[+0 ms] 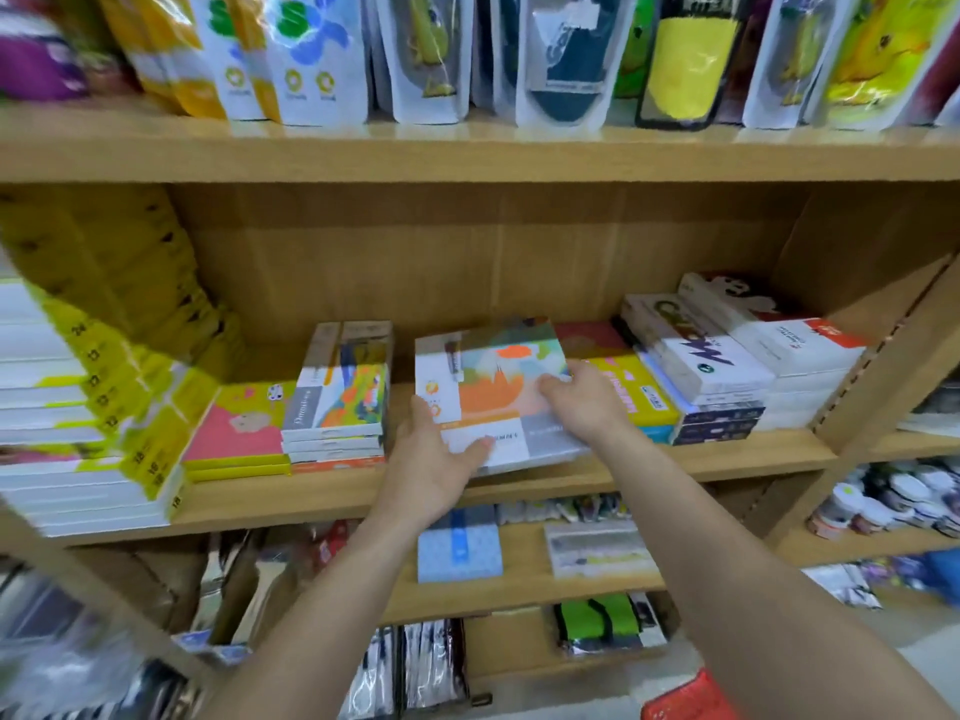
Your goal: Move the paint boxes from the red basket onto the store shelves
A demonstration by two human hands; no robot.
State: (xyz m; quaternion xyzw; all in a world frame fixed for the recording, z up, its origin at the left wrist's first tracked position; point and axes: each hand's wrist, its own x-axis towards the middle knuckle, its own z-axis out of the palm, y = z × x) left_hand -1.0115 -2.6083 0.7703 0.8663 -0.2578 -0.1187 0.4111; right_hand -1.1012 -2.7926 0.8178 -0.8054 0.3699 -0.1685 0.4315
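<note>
Paint box (498, 392): centre frame, lying on the middle wooden shelf (519, 483).
Left hand (434, 459): grips its near-left corner, thumb on top.
Right hand (582, 402): fingers curled over its right edge (contact seems firm).
Red basket (685, 701): bottom right.

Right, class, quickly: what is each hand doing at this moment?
Left hand: holding the near left corner of the paint box on the wooden shelf.
Right hand: pressed on the same paint box's right side.

head cam | faces forward-down | close to wooden shelf (467, 158) | 1 view only
</note>
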